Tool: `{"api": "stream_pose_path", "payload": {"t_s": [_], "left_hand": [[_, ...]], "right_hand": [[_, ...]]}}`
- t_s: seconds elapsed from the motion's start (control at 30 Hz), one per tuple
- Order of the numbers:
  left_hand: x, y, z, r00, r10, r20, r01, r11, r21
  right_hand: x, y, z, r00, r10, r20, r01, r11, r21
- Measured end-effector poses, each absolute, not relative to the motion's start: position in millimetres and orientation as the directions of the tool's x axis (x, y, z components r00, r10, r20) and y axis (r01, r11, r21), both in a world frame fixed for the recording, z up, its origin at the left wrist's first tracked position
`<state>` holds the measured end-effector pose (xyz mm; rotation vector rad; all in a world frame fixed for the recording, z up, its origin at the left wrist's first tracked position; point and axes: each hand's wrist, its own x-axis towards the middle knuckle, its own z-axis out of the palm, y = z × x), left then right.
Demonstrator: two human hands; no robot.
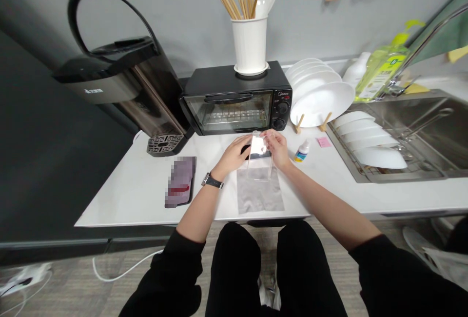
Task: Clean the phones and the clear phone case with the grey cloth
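Observation:
My left hand (234,155) and my right hand (278,147) are both closed on a clear plastic sleeve (260,161), which is raised off the white counter (127,195) just in front of the black toaster oven (236,100). A dark flat object sits partly hidden between my hands, at the sleeve's upper end. Under the sleeve lies a grey cloth (259,196). A watch is on my left wrist.
A phone in a dark case (180,181) lies left of my hands. A small dropper bottle (302,151) and a pink note (323,142) lie to the right. A black water boiler (124,83), a plate rack (318,95) and a sink with dishes (395,136) stand around.

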<state>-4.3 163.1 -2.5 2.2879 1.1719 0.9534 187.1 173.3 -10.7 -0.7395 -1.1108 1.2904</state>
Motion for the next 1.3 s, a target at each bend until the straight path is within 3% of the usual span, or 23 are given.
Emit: {"api": "stream_pose_path", "payload": {"t_s": [0.1, 0.17, 0.33, 0.43, 0.5, 0.57, 0.63, 0.7, 0.8, 0.97, 1.07, 1.17, 1.23, 1.3], "left_hand": [[-0.8, 132.1, 11.2, 0.122, 0.915, 0.385, 0.494, -0.393, 0.775], [5.1, 99.5, 18.0, 0.069, 0.931, 0.358, 0.512, -0.341, 0.788], [21.7, 25.3, 16.5, 0.045, 0.927, 0.371, 0.829, -0.242, 0.504], [15.7, 6.3, 11.0, 0.011, 0.926, 0.378, 0.860, -0.201, 0.469], [3.5, 0.4, 8.1, -0.027, 0.922, 0.387, 0.855, -0.179, 0.486], [-10.8, -3.8, 6.0, -0.087, 0.919, 0.384, 0.860, -0.125, 0.494], [-23.0, -7.5, 3.9, -0.099, 0.917, 0.385, 0.863, -0.113, 0.492], [-30.5, -10.8, 0.4, -0.087, 0.920, 0.383, 0.861, -0.124, 0.493], [-32.2, -13.9, -6.8, -0.030, 0.928, 0.372, 0.862, -0.164, 0.479], [-15.3, -13.3, -13.1, 0.069, 0.939, 0.338, 0.858, -0.229, 0.460], [1.0, -8.7, -12.9, 0.176, 0.938, 0.299, 0.809, -0.311, 0.499], [12.0, -5.1, -14.4, 0.281, 0.918, 0.281, 0.738, -0.393, 0.549], [13.0, -5.7, -16.0, 0.289, 0.915, 0.280, 0.712, -0.401, 0.576], [10.1, -8.0, -17.1, 0.254, 0.926, 0.279, 0.708, -0.374, 0.599]], "right_hand": [[186.9, 166.9, -6.9, -0.056, 0.981, 0.185, -0.346, 0.155, -0.925], [185.7, 157.7, -4.6, -0.053, 0.987, 0.150, -0.338, 0.124, -0.933], [178.2, 117.5, -1.1, -0.072, 0.996, 0.057, -0.298, 0.033, -0.954], [181.0, 89.9, -1.7, -0.100, 0.994, 0.052, -0.254, 0.025, -0.967], [190.4, 73.8, -5.4, -0.091, 0.987, 0.133, -0.114, 0.122, -0.986], [203.7, 59.9, -11.7, -0.106, 0.958, 0.266, 0.182, 0.282, -0.942], [216.2, 49.5, -19.2, -0.205, 0.909, 0.362, 0.481, 0.416, -0.772], [225.1, 44.0, -25.1, -0.289, 0.874, 0.391, 0.639, 0.480, -0.601], [235.4, 41.2, -24.1, -0.284, 0.861, 0.423, 0.721, 0.482, -0.498], [262.6, 22.4, 13.0, 0.013, 0.855, 0.518, 0.672, 0.376, -0.639], [267.8, 9.8, 37.4, 0.147, 0.698, 0.701, 0.683, 0.441, -0.582], [254.2, 10.1, 37.4, -0.125, 0.687, 0.716, 0.716, 0.562, -0.414], [243.0, 14.3, 22.9, -0.380, 0.747, 0.545, 0.708, 0.615, -0.349], [236.7, 16.6, 4.5, -0.476, 0.777, 0.411, 0.701, 0.618, -0.356]]}}
